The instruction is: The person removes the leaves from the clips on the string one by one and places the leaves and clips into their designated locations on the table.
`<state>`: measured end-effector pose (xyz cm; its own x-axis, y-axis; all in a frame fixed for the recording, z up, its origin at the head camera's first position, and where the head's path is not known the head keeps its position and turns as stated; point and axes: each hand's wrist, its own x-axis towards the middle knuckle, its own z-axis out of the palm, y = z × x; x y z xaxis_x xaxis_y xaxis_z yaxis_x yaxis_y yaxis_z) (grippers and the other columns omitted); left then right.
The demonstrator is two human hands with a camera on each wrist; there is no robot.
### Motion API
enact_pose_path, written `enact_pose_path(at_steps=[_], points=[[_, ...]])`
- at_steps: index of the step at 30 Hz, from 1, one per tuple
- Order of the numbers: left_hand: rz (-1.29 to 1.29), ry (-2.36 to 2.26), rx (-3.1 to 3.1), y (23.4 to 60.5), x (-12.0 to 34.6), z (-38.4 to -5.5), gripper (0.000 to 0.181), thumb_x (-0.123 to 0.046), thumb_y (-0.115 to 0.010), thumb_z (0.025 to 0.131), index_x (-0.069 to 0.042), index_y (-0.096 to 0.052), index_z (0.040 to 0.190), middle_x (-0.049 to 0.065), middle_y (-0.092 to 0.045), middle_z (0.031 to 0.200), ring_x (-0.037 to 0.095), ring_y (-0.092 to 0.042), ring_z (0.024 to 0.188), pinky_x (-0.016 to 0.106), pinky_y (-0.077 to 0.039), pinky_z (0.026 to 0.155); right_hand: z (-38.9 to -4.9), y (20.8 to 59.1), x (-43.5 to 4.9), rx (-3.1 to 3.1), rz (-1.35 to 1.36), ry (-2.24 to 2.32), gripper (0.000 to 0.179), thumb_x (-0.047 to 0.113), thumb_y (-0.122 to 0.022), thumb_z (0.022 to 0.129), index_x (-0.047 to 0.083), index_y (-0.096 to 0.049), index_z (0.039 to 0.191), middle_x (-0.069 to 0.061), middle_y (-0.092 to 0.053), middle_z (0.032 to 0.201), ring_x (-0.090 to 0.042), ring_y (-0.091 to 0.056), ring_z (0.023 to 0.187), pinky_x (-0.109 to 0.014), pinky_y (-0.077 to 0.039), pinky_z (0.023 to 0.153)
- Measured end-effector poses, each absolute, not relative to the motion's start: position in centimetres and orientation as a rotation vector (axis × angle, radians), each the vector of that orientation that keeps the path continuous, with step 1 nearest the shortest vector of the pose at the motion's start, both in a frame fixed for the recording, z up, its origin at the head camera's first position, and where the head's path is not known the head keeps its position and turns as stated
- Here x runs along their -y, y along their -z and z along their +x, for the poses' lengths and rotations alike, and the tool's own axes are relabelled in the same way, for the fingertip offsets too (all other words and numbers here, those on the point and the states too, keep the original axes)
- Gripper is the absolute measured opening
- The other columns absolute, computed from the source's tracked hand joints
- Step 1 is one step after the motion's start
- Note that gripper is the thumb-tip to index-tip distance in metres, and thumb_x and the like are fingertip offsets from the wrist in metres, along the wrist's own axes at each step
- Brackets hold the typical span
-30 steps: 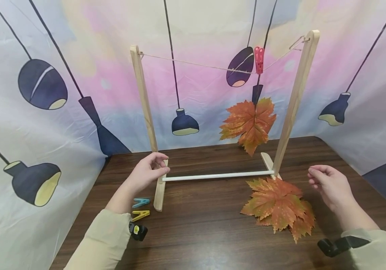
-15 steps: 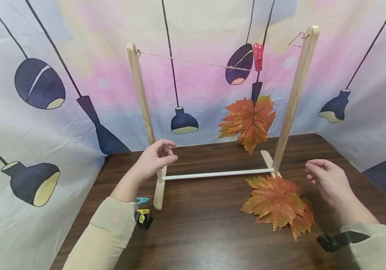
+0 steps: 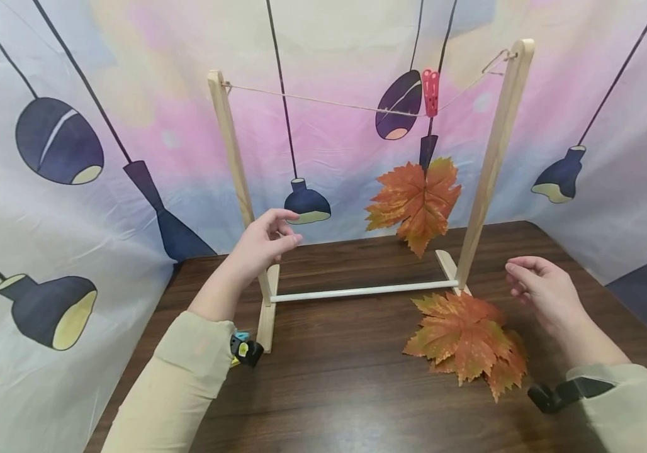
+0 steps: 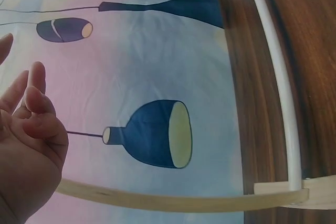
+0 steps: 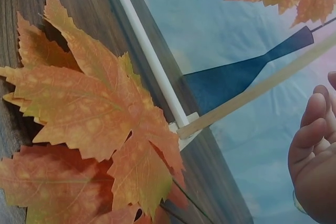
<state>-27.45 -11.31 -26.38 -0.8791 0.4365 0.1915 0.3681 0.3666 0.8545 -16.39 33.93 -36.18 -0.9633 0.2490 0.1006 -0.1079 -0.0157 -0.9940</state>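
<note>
My left hand (image 3: 264, 244) is raised in front of the left post (image 3: 233, 151) of a wooden frame, fingers loosely bent and holding nothing. Over the table's right side hovers my right hand (image 3: 547, 292), also without anything in it, its thumb close to the bent index finger. Between the posts a thin string (image 3: 312, 98) sags, and a red clothespin (image 3: 430, 93) sits on it. An orange maple leaf (image 3: 416, 204) hangs below that clothespin. Several more maple leaves (image 3: 465, 340) lie in a pile left of my right hand; the right wrist view shows their stems.
A white rod (image 3: 363, 292) joins the posts near the table (image 3: 346, 377). The right post (image 3: 493, 163) rises behind the leaf pile. A blue clothespin (image 3: 241, 336) and a yellow one are mostly hidden by my left wrist camera. A cloth backdrop (image 3: 153, 38) with printed lamps stands behind.
My left hand has risen and moved right, up along the left post, its sleeve and camera now covering most of the blue and yellow clothespins. My right hand has shifted slightly up and left.
</note>
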Motion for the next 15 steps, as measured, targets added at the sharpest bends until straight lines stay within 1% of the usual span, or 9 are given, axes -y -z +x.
enact_pose_path(at_steps=[4, 9, 11, 15], points=[[0.7, -1.583, -2.52, 25.8, 10.9, -27.3, 0.045, -0.027, -0.064, 0.09, -0.018, -0.046, 0.13, 0.008, -0.054, 0.099, 0.023, -0.045, 0.066, 0.032, -0.04, 0.055, -16.7, 35.9, -33.7, 2.018, -0.152, -2.072, 0.01, 0.021, -0.066, 0.089, 0.017, -0.06, 0.096, 0.004, -0.062, 0.075, -0.009, -0.057, 0.059, -0.021, -0.047, 0.052], [0.762, -1.57, -2.561, 24.9, 10.4, -27.4, 0.045, -0.026, -0.062, 0.091, -0.015, -0.046, 0.131, 0.008, -0.057, 0.095, 0.026, -0.045, 0.066, 0.03, -0.041, 0.055, -17.0, 35.4, -33.5, 2.009, -0.131, -2.069, 0.008, 0.018, -0.065, 0.09, 0.017, -0.06, 0.096, 0.005, -0.061, 0.075, -0.009, -0.057, 0.058, -0.021, -0.046, 0.051], [0.799, -1.579, -2.576, 24.5, 10.2, -27.5, 0.045, -0.025, -0.062, 0.091, -0.014, -0.046, 0.131, 0.008, -0.057, 0.092, 0.025, -0.046, 0.067, 0.03, -0.041, 0.058, -17.2, 35.1, -33.4, 2.021, -0.122, -2.05, 0.008, 0.018, -0.064, 0.09, 0.016, -0.06, 0.097, 0.005, -0.061, 0.075, -0.009, -0.056, 0.058, -0.021, -0.046, 0.052], [0.812, -1.622, -2.567, 23.9, 9.9, -27.5, 0.045, -0.026, -0.063, 0.09, -0.013, -0.047, 0.131, 0.007, -0.057, 0.089, 0.019, -0.042, 0.06, 0.028, -0.038, 0.054, -17.7, 34.3, -33.2, 2.053, -0.096, -2.01, 0.01, 0.018, -0.064, 0.09, 0.016, -0.058, 0.099, 0.005, -0.061, 0.076, -0.009, -0.056, 0.059, -0.02, -0.046, 0.053]])
